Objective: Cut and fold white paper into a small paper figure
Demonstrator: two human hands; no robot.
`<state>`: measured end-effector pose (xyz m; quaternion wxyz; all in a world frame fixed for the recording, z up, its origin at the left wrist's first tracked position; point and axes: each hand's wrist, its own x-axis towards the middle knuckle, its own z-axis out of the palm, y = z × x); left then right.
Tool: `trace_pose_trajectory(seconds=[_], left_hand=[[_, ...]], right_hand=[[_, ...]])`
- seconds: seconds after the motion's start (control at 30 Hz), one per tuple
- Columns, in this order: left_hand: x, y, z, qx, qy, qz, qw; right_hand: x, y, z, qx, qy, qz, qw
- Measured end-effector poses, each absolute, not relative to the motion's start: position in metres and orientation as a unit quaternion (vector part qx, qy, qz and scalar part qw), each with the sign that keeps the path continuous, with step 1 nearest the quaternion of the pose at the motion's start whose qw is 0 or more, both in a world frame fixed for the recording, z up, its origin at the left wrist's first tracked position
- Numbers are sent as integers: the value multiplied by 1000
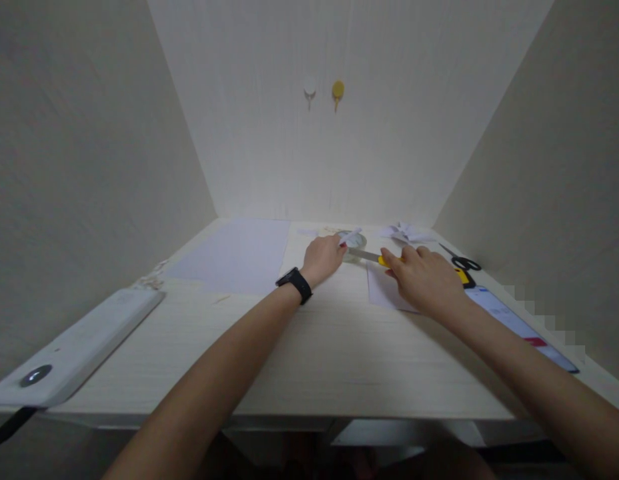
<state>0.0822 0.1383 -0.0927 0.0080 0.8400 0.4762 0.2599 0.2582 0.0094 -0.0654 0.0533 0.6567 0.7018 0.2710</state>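
Holding: the left hand [323, 257] closes on a strip of white paper [350, 236] that rises from its fingertips over a tape roll [353, 240], at about 12 o'clock on the desk [309, 360]; gripping it there looks meant to keep the strip taut and steady.
Cutting tool: the right hand [423, 277] wraps around a yellow-handled knife [370, 256], fingers curled shut on the handle, the blade pointing to 9 o'clock toward the strip, so edge meets paper close to the other hand.
Under the hand: a white sheet [384, 290] lies beneath the right hand, probably as a working base.
Left side: a large pale sheet [237, 257] lies at 10 o'clock, apart from both hands.
Right side: scissors [462, 261] sit at 2 o'clock, just beyond the right hand; a phone [519, 327] lies along the right forearm.
Back: a folded paper shape [404, 233] rests at 1 o'clock.
Wrist: a black watch [295, 283] is on the left arm.
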Motion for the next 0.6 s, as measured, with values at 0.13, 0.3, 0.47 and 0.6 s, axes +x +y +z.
trace_pose_trajectory(seconds=[0.13,0.3,0.47,0.6], left_hand=[[82,135,-91,838,479,261,22],[82,134,-92,833,482,270,26],[82,134,-93,836,476,273,24],[82,136,-92,831,484,272,37]], right_hand=[[256,13,-64,654,709,259,52],[254,14,-62,661,706,249,48],[253,17,-59,658,708,255,33],[255,26,-59,675,692,256,5]])
